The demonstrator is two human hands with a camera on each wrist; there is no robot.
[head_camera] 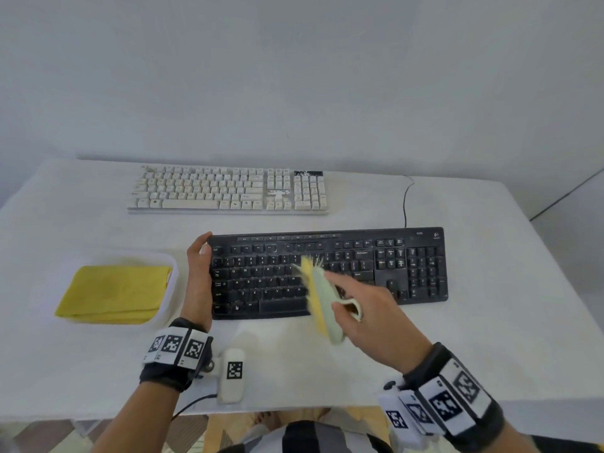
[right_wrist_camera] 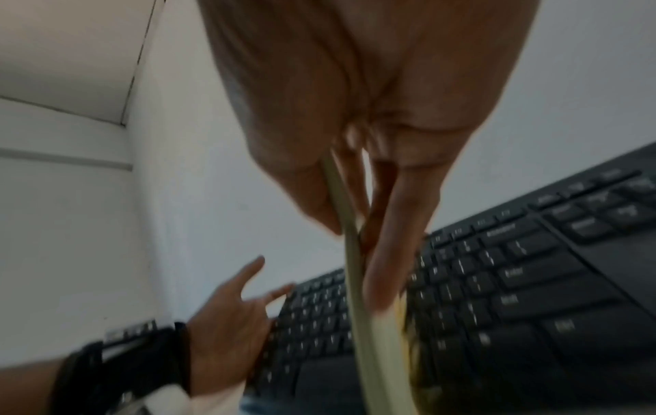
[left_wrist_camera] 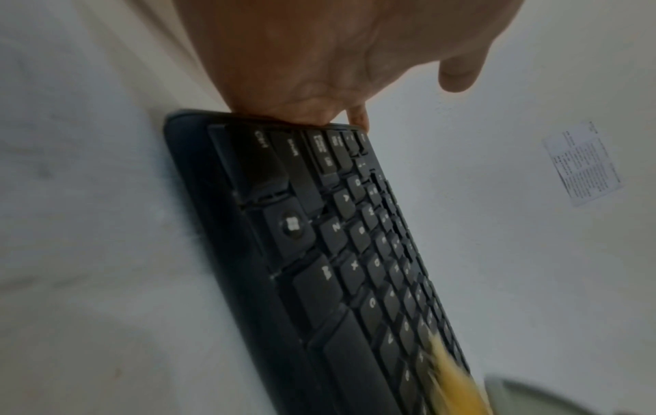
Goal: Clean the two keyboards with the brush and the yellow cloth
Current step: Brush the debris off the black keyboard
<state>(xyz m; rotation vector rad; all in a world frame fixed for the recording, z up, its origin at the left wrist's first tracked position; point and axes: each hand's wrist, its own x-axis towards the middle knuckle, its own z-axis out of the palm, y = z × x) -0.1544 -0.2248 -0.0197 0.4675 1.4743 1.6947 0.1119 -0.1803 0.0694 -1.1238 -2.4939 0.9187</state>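
Right hand (head_camera: 369,317), nearest item: its fingers (right_wrist_camera: 397,252) are curled round the pale green back and loop handle of the brush (head_camera: 322,299), which is held tilted, with the yellow bristles turned toward the black keyboard (head_camera: 327,273); the bristle tips are blurred over the middle keys, and contact with the keys cannot be confirmed. Left hand (head_camera: 199,279): laid against the left end of the black keyboard, thumb on the top edge near the far corner, with the palm seen pressed to the end face in the left wrist view; the remaining fingers are shown extended and relaxed in the right wrist view, nothing being enclosed by them. Marker bands are worn on both wrists. Black keyboard: laid flat on the white table (head_camera: 490,322), directly ahead of both hands, with a dark cable (head_camera: 406,201) led away from its far edge. Yellow cloth (head_camera: 114,294): folded, placed in a shallow white tray (head_camera: 171,289) just outside the left fingers, apart from the black keyboard. White keyboard (head_camera: 228,189): set beyond the fingers of both hands, near the far table edge, parallel to the black keyboard and apart from it; dark patches are noted at its right-hand key clusters. A plain pale wall (head_camera: 294,76) is recorded farthest off.
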